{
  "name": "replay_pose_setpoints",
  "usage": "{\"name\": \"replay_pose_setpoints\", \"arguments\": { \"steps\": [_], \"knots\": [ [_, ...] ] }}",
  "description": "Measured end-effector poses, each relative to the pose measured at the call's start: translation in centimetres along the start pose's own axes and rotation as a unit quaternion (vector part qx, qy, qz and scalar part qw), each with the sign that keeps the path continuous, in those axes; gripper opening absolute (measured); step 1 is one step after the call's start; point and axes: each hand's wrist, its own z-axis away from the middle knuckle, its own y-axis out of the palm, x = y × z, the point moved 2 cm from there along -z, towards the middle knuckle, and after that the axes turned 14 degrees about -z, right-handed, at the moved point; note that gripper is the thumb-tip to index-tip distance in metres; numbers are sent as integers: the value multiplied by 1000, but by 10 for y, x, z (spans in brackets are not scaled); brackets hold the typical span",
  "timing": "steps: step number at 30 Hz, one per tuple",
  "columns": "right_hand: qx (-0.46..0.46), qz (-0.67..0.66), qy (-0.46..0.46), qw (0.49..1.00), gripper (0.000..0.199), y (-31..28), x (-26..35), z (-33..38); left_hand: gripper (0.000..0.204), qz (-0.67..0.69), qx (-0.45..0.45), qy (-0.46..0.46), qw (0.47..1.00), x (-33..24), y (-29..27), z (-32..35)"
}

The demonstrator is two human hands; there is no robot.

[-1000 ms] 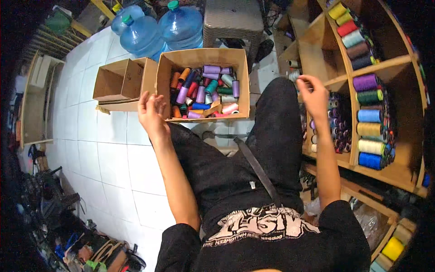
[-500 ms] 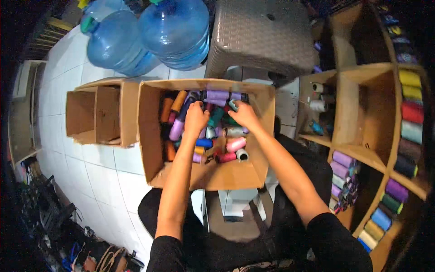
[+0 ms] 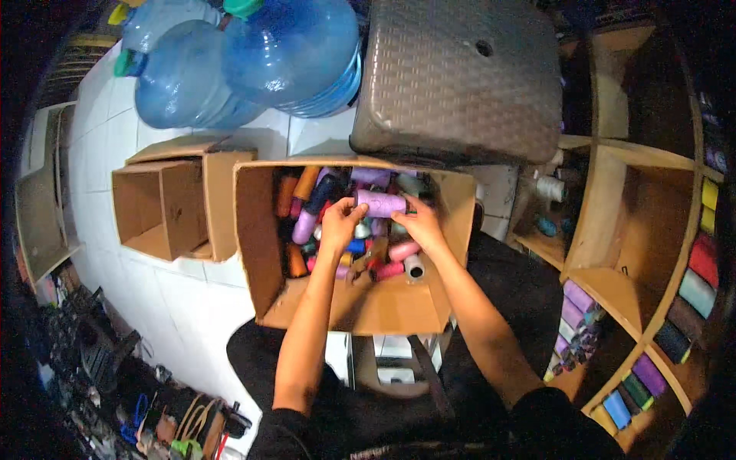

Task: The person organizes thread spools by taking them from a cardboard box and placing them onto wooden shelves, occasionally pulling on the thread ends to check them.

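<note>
Between my two hands lies a light purple thread spool (image 3: 381,204), held sideways above a cardboard box (image 3: 353,307). My left hand (image 3: 342,225) grips its left end, and my right hand (image 3: 420,223) has fingers closed on its right end. Below them the box holds several thread spools in mixed colours. An orange spool (image 3: 307,182) and another purple spool (image 3: 304,227) rest left of my left hand. A pink spool (image 3: 404,250) and a white spool (image 3: 414,266) lie under my right hand. Spools directly beneath my hands are partly hidden.
A smaller divided cardboard box (image 3: 218,207) stands on the tiled floor to the left. Large blue water jugs (image 3: 295,57) and a brown woven-pattern plastic stool (image 3: 460,84) stand beyond. Wooden shelves (image 3: 606,287) with thread spools rise on the right. Dark clutter (image 3: 100,345) lies at lower left.
Half a second ago my hands were apart among the spools in the box. Now they are closer together and raise a light purple spool. The view has shifted slightly.
</note>
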Motion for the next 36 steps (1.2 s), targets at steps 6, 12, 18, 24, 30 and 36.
{"name": "replay_pose_setpoints", "arguments": {
  "steps": [6, 12, 18, 24, 30, 36],
  "knots": [
    [-13, 171, -185, 968, 51, 9, 155, 123, 18, 62, -55, 44, 996, -94, -55, 119],
    [12, 222, -486, 845, 32, 2, 222, 220, 14, 237, -64, 93, 965, -175, -62, 233],
    [-56, 134, -597, 789, 10, -3, 225, 297, 11, 213, -149, 188, 947, -188, -48, 318],
    [-100, 18, -542, 834, 15, -11, 223, 334, 13, 195, -188, 234, 934, -183, -39, 362],
    [-73, -27, -462, 883, 24, -75, 210, 278, 13, 183, -206, 236, 932, -154, -38, 360],
    [-247, 27, -468, 848, 44, -172, 190, 217, 13, 173, -214, 251, 928, -132, -15, 343]
  ]
}}
